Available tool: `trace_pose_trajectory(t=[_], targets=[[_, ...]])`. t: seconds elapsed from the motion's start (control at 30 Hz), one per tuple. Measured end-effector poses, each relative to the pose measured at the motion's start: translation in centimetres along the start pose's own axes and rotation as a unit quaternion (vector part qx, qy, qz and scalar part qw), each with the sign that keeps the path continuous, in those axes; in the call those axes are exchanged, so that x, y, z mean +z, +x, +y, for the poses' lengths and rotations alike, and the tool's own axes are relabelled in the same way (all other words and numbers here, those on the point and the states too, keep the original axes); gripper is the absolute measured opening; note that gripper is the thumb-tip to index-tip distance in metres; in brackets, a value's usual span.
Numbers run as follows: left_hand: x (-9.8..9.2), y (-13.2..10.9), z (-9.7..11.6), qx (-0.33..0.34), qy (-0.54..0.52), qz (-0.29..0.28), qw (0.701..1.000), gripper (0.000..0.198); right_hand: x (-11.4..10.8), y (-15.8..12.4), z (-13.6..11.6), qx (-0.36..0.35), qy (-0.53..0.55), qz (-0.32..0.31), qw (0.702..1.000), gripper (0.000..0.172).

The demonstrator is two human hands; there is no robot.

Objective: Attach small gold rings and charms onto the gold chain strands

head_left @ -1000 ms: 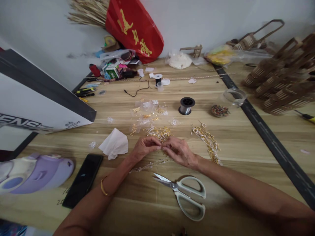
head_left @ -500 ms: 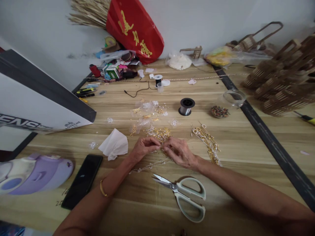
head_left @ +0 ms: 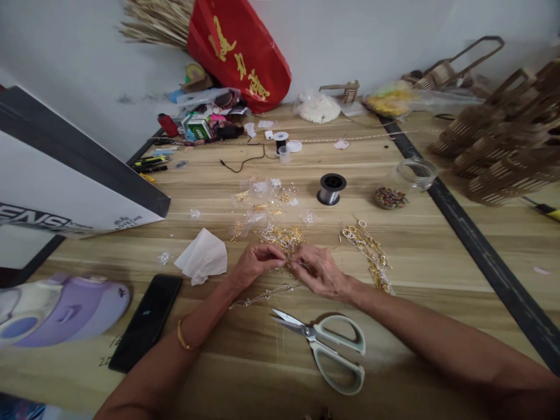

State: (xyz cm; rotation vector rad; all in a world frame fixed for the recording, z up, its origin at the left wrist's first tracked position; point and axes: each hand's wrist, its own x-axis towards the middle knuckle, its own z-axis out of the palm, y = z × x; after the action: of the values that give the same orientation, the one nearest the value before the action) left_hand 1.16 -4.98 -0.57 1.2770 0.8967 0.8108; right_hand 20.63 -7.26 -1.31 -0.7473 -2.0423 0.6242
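**Asker:** What lies around your hands?

**Me:** A pale wooden table (head_left: 437, 274), crowded with craft things. Just nearer me than my hands lie white-handled scissors (head_left: 328, 347), blades parted and pointing left. A black phone (head_left: 146, 321) lies face up near my left forearm, with a crumpled white tissue (head_left: 202, 255) beyond it. Just past my fingertips is a heap of gold findings (head_left: 282, 236). A tangle of gold chains (head_left: 371, 254) runs beside my right wrist. Farther back are a spool of clear thread (head_left: 331, 188), a dish of mixed beads (head_left: 390, 198) and a glass jar (head_left: 417, 172). Nothing stands between me and my hands.

**Asker:** Any writing?

**Me:** A red bag (head_left: 238, 52) at the wall bears gold Chinese characters. A white and black box (head_left: 65, 175) at left shows large letters "ENS", cut off at the edge. The smaller word near its corner is too small to read.

**Asker:** And what are you holding?

**Me:** My left hand (head_left: 256, 263) and right hand (head_left: 319, 269) meet at mid-table, resting on the wood. The fingertips of each are pinched tight on a small gold piece (head_left: 289, 263) between them. It is too tiny to make out further. A thin beaded strand (head_left: 266, 294), pale and glinting, lies on the table. It trails from under my right hand toward my left forearm. I cannot tell whether it joins the piece.
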Motion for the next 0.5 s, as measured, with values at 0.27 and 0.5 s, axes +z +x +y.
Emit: trace_pose_trajectory(t=[0.27,0.5], targets=[[0.06,0.02,0.11,0.003,0.005,-0.008,1.000,0.015,0.06,-0.06,0.01,0.004,0.001,-0.006,1.000,0.009],[0.11,-0.02,0.22,-0.002,0.005,-0.012,1.000,0.015,0.10,-0.04,0.00,0.003,0.002,-0.005,1.000,0.009]])
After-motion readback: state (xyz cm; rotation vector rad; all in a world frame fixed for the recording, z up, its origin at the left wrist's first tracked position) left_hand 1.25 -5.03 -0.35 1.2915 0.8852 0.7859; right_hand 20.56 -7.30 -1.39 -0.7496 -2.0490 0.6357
